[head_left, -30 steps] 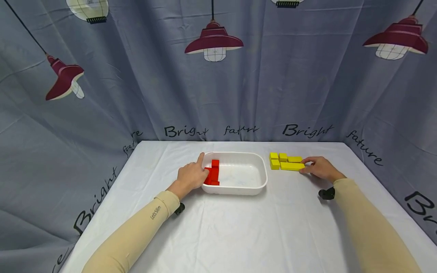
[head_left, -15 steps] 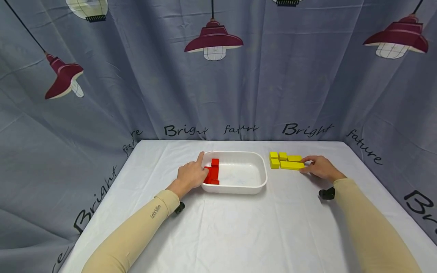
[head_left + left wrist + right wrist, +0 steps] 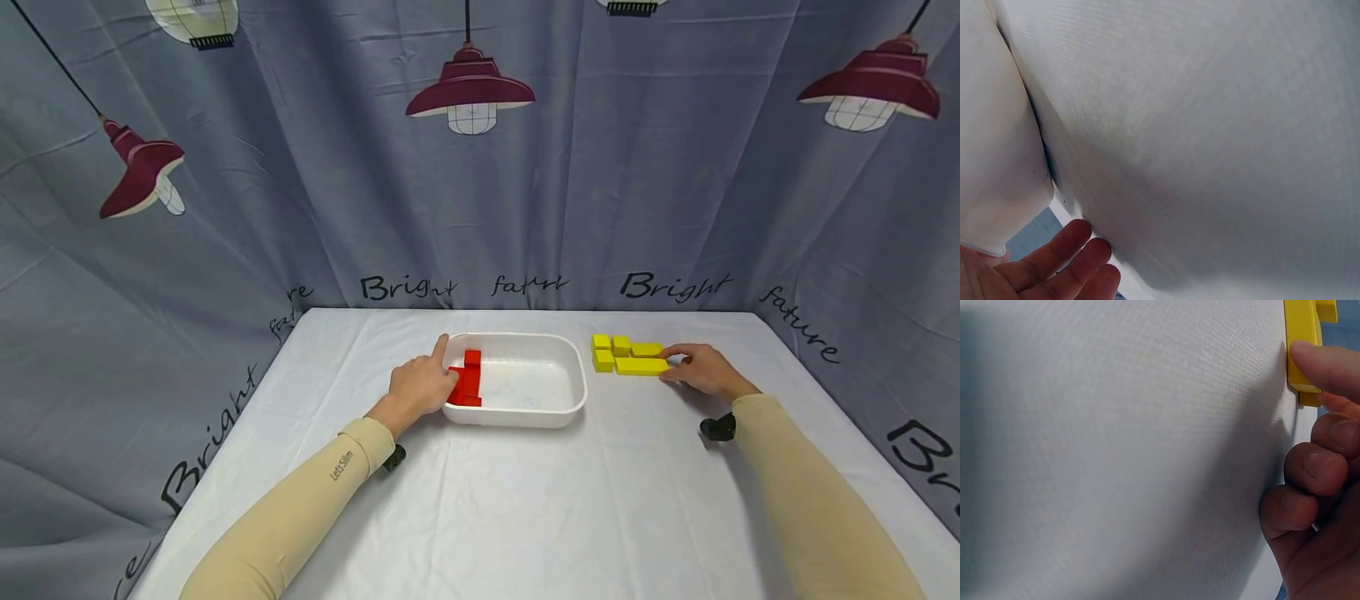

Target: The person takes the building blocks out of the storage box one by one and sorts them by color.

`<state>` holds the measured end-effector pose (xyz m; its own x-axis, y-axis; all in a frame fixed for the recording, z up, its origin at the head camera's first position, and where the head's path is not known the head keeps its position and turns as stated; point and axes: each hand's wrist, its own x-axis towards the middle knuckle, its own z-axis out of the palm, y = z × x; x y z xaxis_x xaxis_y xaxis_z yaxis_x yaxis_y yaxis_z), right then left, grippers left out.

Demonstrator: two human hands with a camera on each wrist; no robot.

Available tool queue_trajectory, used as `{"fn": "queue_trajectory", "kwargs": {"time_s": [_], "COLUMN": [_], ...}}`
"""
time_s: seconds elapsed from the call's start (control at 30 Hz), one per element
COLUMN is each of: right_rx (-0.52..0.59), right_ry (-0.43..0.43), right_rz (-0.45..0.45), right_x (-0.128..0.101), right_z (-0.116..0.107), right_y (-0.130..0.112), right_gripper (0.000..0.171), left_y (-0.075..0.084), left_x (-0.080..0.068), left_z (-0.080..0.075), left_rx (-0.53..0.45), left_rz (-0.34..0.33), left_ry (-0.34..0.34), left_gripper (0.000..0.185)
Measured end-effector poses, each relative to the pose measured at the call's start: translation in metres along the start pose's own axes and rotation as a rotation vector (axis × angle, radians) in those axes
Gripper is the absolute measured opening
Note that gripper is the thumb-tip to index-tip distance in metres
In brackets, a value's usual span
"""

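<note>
While hands [image 3: 420, 386] [image 3: 701, 369] touch tray [image 3: 536, 387], blocks [image 3: 641, 367], curtain [image 3: 570, 192] reads "Bright"; sleeve [image 3: 300, 504] perhaps "Let'sSlim".

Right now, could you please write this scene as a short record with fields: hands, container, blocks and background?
Left hand: at the left end of the white tray, thumb over its rim
Right hand: thumb touching the long yellow block
Container: white tray, on a white cloth
In tray: red blocks, towards its left end; count unclear
Right of tray: five yellow blocks, in two rows
Background: grey-blue curtain with printed lamps
</note>
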<state>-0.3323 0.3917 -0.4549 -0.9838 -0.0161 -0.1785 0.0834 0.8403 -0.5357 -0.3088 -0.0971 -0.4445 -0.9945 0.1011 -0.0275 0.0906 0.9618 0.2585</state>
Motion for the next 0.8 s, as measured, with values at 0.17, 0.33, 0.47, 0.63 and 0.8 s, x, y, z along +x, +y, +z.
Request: {"fn": "queue_trajectory", "kwargs": {"time_s": [0.17,0.33,0.47,0.63,0.8], "right_rx": [0.013,0.007,0.007,0.007,-0.006], "right_ry": [-0.009,0.007,0.008,0.021,0.018], "right_rz": [0.013,0.001,-0.008,-0.054,-0.094], "right_x": [-0.001,-0.001,-0.001,-0.002,-0.003], "right_z": [-0.002,-0.005,-0.008,-0.013,-0.015], "right_y": [-0.001,-0.011,-0.022,-0.039,-0.053], "right_gripper": [0.061,0.060,0.057,0.051,0.048], "left_y": [0.001,0.002,0.002,0.001,0.001], "left_x": [-0.001,-0.002,-0.002,-0.003,-0.003], "left_z": [0.000,-0.001,-0.001,-0.001,-0.001], "left_rx": [0.003,-0.001,-0.005,-0.002,-0.007], "left_rz": [-0.008,-0.011,-0.005,-0.006,-0.002], "left_ry": [-0.007,-0.007,-0.007,-0.010,-0.007], "left_gripper": [0.070,0.070,0.070,0.070,0.071]}}
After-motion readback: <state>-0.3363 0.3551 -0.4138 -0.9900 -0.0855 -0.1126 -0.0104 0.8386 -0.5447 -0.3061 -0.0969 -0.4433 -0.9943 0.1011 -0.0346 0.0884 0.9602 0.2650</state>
